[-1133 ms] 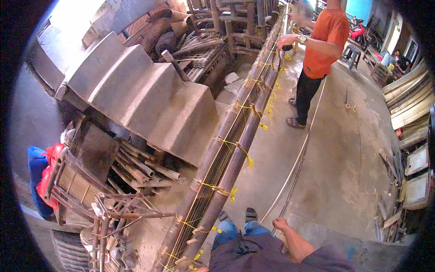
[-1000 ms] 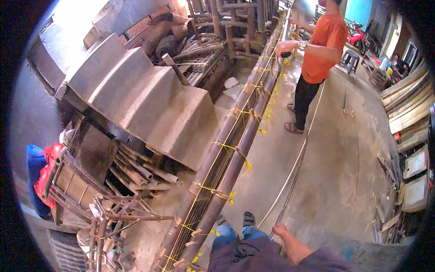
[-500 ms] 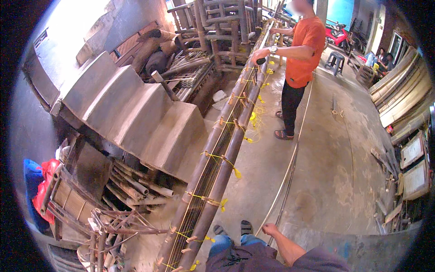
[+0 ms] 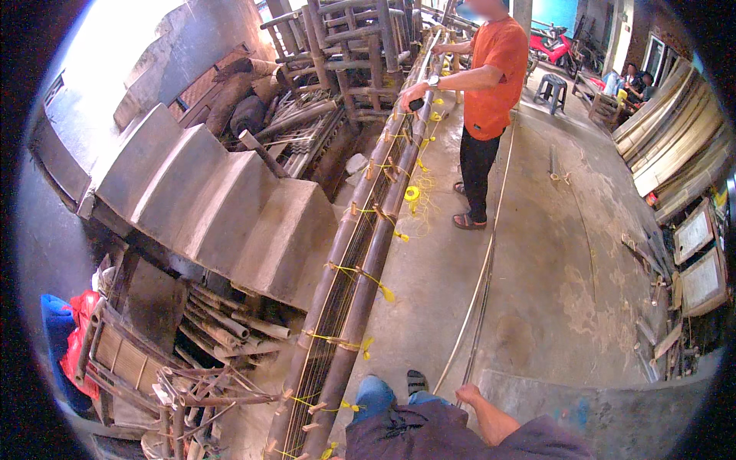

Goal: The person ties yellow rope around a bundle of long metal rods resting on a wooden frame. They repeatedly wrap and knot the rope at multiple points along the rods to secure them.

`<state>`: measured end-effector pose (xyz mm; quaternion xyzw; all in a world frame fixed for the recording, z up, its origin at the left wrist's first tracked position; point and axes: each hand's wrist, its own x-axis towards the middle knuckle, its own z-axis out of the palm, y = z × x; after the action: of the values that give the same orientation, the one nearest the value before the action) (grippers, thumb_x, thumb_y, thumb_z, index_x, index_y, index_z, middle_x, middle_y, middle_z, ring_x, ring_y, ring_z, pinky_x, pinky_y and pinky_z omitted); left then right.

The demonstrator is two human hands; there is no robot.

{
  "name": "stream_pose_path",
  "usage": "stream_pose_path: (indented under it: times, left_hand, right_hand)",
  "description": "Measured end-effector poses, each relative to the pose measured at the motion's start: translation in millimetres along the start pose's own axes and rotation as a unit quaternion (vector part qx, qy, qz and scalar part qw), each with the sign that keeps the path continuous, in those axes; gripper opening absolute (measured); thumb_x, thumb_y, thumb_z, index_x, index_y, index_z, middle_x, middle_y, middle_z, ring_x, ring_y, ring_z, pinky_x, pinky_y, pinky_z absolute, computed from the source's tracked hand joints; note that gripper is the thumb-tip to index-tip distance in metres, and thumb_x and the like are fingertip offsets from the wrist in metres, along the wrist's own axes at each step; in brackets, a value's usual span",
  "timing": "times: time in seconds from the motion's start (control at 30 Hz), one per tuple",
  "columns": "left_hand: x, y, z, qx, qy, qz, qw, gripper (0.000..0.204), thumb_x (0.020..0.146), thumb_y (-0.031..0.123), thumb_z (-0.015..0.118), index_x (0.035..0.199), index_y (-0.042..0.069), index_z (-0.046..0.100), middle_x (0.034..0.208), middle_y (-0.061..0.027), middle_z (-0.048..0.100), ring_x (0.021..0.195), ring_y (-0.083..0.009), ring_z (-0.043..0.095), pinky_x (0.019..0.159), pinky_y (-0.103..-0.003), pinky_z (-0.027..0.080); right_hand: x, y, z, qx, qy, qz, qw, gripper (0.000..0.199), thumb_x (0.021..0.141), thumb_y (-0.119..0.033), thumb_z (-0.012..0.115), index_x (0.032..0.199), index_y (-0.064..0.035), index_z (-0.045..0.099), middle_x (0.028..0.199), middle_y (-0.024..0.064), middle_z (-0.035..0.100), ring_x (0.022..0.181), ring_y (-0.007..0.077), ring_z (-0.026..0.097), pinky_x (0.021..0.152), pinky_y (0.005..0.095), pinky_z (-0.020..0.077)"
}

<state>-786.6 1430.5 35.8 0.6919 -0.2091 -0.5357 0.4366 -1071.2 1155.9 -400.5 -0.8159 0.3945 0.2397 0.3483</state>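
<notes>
My right hand (image 4: 469, 394) is closed at the lower right of my body, its fingers pressed together on a long, thin dark strip (image 4: 477, 341), probably bamboo. The strip runs along the floor away from me. Beside it lies a pale strip (image 4: 462, 337), whose near end passes just left of my hand. My left hand is not in view. To my left stretches a long frame of two dark bamboo poles (image 4: 354, 307), with thin slats packed between them. Yellow ties (image 4: 387, 293) and small wooden pegs cross the frame.
A person in an orange shirt (image 4: 494, 77) stands at the frame's far part, one hand on a dark object. Concrete steps (image 4: 222, 207) and stacked bamboo (image 4: 218, 314) lie left. A stool (image 4: 552, 90), red motorbike (image 4: 553, 50) and leaning bamboo panels (image 4: 667, 130) stand right.
My view has shifted slightly, so the frame and the other person appear farther left. My right hand has moved a little rightward, still closed. One of my feet has stepped out of sight.
</notes>
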Motion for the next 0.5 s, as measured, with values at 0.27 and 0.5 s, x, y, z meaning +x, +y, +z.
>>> stream_pose_path:
  times: [0.27, 0.5]
  left_hand:
    - [23.7, 2.4, -15.2, 0.014, -0.043, -0.024, 0.999, 0.026, 0.079, 0.014, 0.061, 0.101, 0.002, 0.059, 0.094, -0.0081, 0.064, 0.085, -0.0181, 0.058, 0.074, -0.035, 0.046]
    - [88.3, -26.4, -32.2, 0.031, -0.156, -0.058, 0.986, 0.027, 0.078, 0.014, 0.062, 0.102, 0.001, 0.060, 0.096, -0.0088, 0.065, 0.085, -0.0188, 0.059, 0.075, -0.035, 0.047]
  right_hand:
    - [29.0, -9.5, -36.4, 0.025, -0.014, -0.032, 0.999, 0.031, 0.072, -0.039, 0.054, 0.074, -0.0121, 0.070, 0.069, 0.0086, 0.066, 0.067, 0.0243, 0.063, 0.063, 0.0355, 0.0498]
    - [76.6, -30.0, -105.5, 0.161, -0.003, 0.014, 0.987, 0.024, 0.076, -0.029, 0.057, 0.074, -0.0070, 0.068, 0.070, 0.0080, 0.065, 0.065, 0.0148, 0.062, 0.057, 0.0301, 0.0505]
